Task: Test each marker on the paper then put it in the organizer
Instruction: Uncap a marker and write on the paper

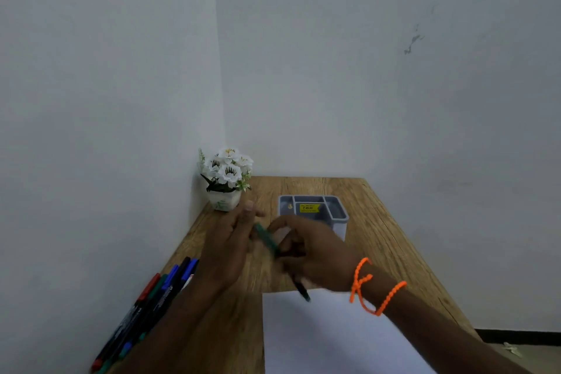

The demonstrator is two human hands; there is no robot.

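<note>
My right hand (306, 255) grips green-capped black marker (299, 288) above white paper sheet (334, 337), ready for test. Left hand (230, 247) fingers straight, beside cap, likely for uncapping. Grey plastic organizer (314, 211) just beyond, for easy drop-in.

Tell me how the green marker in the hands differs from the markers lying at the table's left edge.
The green marker is held above the table by the right hand, with the left hand beside it; the pile of markers lies on the table, untouched. The green marker is single; the pile holds several, with red, blue and green caps. Both look like slim dark-barrelled markers.
</note>
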